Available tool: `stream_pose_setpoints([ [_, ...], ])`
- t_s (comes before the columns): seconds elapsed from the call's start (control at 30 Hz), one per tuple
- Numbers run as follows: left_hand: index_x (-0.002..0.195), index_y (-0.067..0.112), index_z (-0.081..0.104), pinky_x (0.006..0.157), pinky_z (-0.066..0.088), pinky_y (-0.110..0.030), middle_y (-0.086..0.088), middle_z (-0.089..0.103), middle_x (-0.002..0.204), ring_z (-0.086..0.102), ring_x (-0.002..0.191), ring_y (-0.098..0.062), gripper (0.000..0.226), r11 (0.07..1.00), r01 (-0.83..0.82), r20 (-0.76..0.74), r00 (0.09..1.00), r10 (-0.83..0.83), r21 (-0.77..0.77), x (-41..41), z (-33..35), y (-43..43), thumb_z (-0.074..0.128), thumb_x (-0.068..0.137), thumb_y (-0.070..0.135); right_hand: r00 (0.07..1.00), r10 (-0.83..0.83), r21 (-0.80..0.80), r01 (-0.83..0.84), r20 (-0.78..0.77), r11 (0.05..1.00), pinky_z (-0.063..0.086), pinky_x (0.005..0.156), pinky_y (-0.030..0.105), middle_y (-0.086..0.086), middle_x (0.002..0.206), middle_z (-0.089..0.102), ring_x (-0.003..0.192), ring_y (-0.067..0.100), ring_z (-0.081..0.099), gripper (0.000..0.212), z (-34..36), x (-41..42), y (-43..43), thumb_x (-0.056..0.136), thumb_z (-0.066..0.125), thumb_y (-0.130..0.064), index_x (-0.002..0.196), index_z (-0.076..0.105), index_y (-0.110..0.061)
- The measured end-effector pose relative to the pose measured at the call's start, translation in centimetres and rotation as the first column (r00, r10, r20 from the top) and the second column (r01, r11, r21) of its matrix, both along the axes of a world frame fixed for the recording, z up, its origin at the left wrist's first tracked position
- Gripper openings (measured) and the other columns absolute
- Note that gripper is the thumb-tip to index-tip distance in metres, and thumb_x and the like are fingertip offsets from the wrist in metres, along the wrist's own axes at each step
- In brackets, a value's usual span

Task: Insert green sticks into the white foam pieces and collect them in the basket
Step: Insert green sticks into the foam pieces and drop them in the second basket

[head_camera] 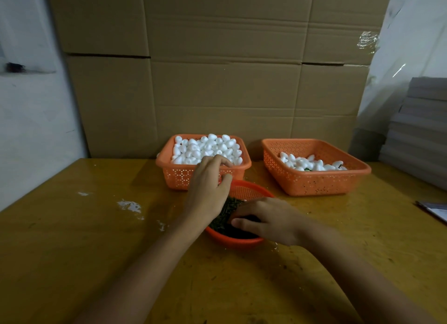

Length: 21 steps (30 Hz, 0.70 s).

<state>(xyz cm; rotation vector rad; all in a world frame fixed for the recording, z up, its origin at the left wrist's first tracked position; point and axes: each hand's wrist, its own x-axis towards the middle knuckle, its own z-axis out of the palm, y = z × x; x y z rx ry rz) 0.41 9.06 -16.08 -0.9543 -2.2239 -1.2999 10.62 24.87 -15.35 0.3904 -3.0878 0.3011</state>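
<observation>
A rectangular orange basket [174,176] at the back centre is heaped with white foam pieces [208,147]. My left hand [208,190] hovers at its front rim with fingers loosely curled; the gap between thumb and fingers shows only the basket wall. A round orange bowl [251,190] in front holds dark green sticks [227,210]. My right hand [266,219] reaches into the bowl from the right, its fingertips down among the sticks and hidden. A second orange basket [314,181] at the right holds foam pieces [312,164], some with green showing.
Everything stands on a yellow-brown table [96,227] with white crumbs [130,206] at the left. Large cardboard boxes [217,70] form a wall behind the baskets. Grey stacked sheets [420,130] stand at the right, and a dark flat object [435,211] lies at the right edge.
</observation>
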Motion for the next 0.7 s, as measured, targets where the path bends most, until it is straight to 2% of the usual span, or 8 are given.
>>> stream_pose_setpoints([
  [0.1,0.120,0.019,0.064,0.111,0.039,-0.033,0.000,0.055,0.136,0.042,0.143,-0.020,0.026,0.915,-0.217,-0.250,0.959,0.135,-0.340,-2.3,0.0,-1.2,0.049,0.107,0.036,1.000,0.003,0.004,-0.003,0.022,1.000,0.051,0.095,0.040,-0.013,0.130,0.067,0.112,0.009,0.062,0.039,0.3,0.0,-0.1,0.108,0.043,-0.053,0.133,0.066,-0.033],
  [0.17,0.137,0.023,0.056,0.125,0.027,-0.042,-0.001,0.053,0.150,0.032,0.154,-0.023,0.042,0.822,-0.274,-0.253,0.953,0.165,-0.499,-3.2,0.0,-1.8,0.041,0.108,0.050,1.000,0.001,0.012,-0.002,0.025,1.000,0.051,0.097,0.041,-0.012,0.132,0.066,0.114,0.010,0.061,0.040,0.3,-0.1,-0.1,0.108,0.043,-0.053,0.133,0.066,-0.033],
  [0.23,0.149,0.024,0.046,0.122,0.029,-0.043,-0.003,0.057,0.150,0.043,0.147,-0.024,0.058,0.743,-0.317,-0.251,0.946,0.204,-0.589,-3.9,0.1,-1.7,0.033,0.106,0.061,0.999,-0.005,0.021,0.005,0.031,1.000,0.050,0.098,0.043,-0.011,0.134,0.065,0.117,0.012,0.060,0.039,0.3,-0.2,-0.2,0.108,0.043,-0.052,0.134,0.065,-0.033],
  [0.3,0.143,0.024,0.051,0.108,0.040,-0.044,-0.005,0.069,0.133,0.062,0.126,-0.026,0.061,0.689,-0.372,-0.297,0.926,0.232,-0.622,-4.6,0.6,-1.5,0.030,0.105,0.066,0.999,-0.005,0.031,0.004,0.042,1.000,0.050,0.099,0.044,-0.011,0.136,0.065,0.119,0.013,0.060,0.038,0.3,-0.2,-0.3,0.108,0.044,-0.050,0.135,0.065,-0.033],
  [0.4,0.114,0.028,0.068,0.101,0.041,-0.043,-0.003,0.074,0.117,0.065,0.110,-0.026,0.061,0.621,-0.230,-0.104,0.967,0.232,-0.749,-5.7,2.1,-1.4,0.030,0.101,0.074,0.999,-0.005,0.033,0.003,0.041,0.999,0.049,0.100,0.044,-0.010,0.136,0.064,0.122,0.013,0.058,0.036,0.3,-0.2,-0.2,0.109,0.045,-0.048,0.135,0.065,-0.032],
  [0.47,0.094,0.030,0.066,0.097,0.047,-0.042,-0.004,0.073,0.115,0.064,0.105,-0.025,0.058,0.629,-0.107,0.057,0.970,0.235,-0.770,-6.4,2.8,-1.2,0.034,0.098,0.079,0.999,0.000,0.031,-0.001,0.041,1.000,0.048,0.101,0.043,-0.010,0.137,0.064,0.123,0.012,0.058,0.036,0.4,-0.1,-0.2,0.109,0.045,-0.046,0.135,0.065,-0.032],
  [0.6,0.118,0.021,0.070,0.103,0.049,-0.048,-0.003,0.071,0.124,0.065,0.112,-0.026,0.075,0.639,-0.061,0.130,0.960,0.247,-0.767,-7.0,3.4,-0.8,0.038,0.093,0.084,0.999,0.000,0.027,-0.001,0.040,1.000,0.046,0.104,0.040,-0.011,0.141,0.063,0.127,0.011,0.056,0.037,0.3,0.0,-0.3,0.109,0.045,-0.045,0.137,0.065,-0.031],
  [0.7,0.109,0.019,0.071,0.097,0.051,-0.044,-0.004,0.074,0.111,0.067,0.102,-0.024,0.074,0.658,-0.027,0.173,0.956,0.237,-0.752,-7.4,3.4,-0.9,0.040,0.092,0.084,0.999,-0.004,0.026,0.003,0.032,1.000,0.046,0.102,0.039,-0.011,0.140,0.063,0.126,0.011,0.056,0.037,0.4,-0.1,-0.4,0.109,0.046,-0.044,0.136,0.066,-0.030],
])
